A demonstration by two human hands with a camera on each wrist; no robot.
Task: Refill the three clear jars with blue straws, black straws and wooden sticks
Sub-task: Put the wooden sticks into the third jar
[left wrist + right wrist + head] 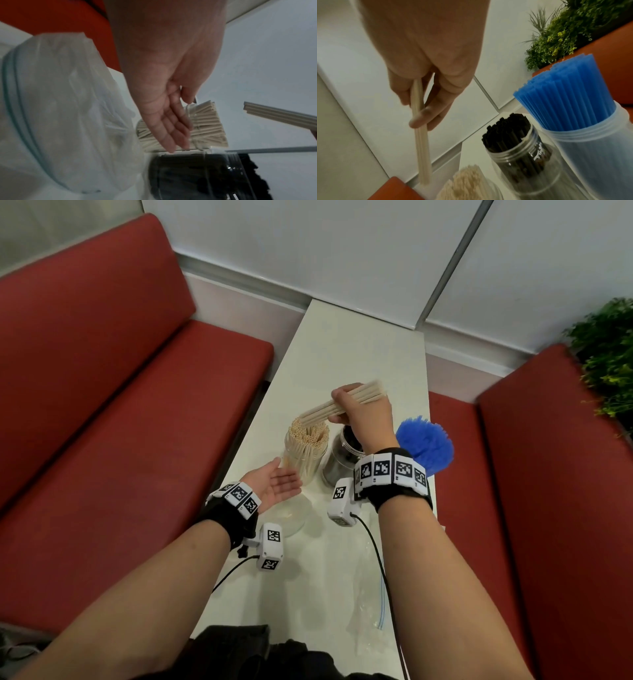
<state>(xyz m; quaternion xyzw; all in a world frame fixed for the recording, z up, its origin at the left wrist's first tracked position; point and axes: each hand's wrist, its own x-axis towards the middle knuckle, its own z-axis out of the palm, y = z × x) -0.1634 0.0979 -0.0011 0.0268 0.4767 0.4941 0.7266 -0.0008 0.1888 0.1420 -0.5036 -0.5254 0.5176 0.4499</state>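
Note:
Three clear jars stand in a row on the white table (342, 347). The left jar (303, 455) is packed with wooden sticks (202, 129). The middle jar (339, 462) holds black straws (508, 134), and blue straws (426, 441) fan out of the right jar (594, 146). My right hand (359, 410) grips a small bundle of wooden sticks (342, 402), tilted, its lower end just over the left jar's mouth. My left hand (279, 486) is open, palm up, fingers straight, beside the left jar's near side.
An empty clear zip bag (371, 594) lies on the table's near part, and another crumpled clear bag (60, 108) sits under my left wrist. Red bench seats (137, 422) flank the table on both sides. A green plant (606, 354) stands at the far right.

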